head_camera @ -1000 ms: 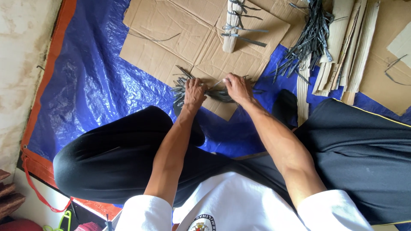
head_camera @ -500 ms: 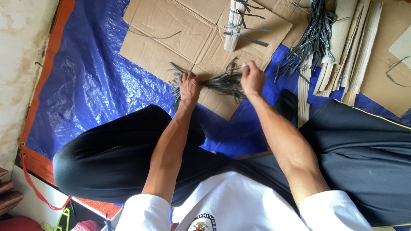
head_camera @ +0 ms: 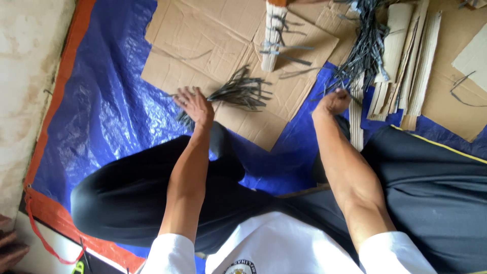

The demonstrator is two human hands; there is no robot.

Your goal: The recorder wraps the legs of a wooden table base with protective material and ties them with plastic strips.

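A small bundle of dark grey strips point(head_camera: 238, 93) lies fanned on the flattened brown cardboard point(head_camera: 203, 35). My left hand point(head_camera: 195, 105) rests at its left end with the fingers spread and holds nothing. My right hand point(head_camera: 332, 101) is off to the right with its fingers curled on the lower tips of a bigger pile of dark strips point(head_camera: 362, 48). Whether it holds one strip or more, I cannot tell. I sit with my black-trousered legs point(head_camera: 132, 193) folded on a blue tarp point(head_camera: 101, 91).
A pale stick bundle tied with dark strips point(head_camera: 271, 38) lies at the top of the cardboard. Long cardboard strips point(head_camera: 406, 56) are stacked at the right. More cardboard point(head_camera: 456, 76) lies beyond them. The tarp's orange hem point(head_camera: 56, 101) meets a pale floor at the left.
Both hands held the small bundle between them; now it lies on the cardboard. My left hand has opened and shifted left. My right hand has moved right to the bigger pile.
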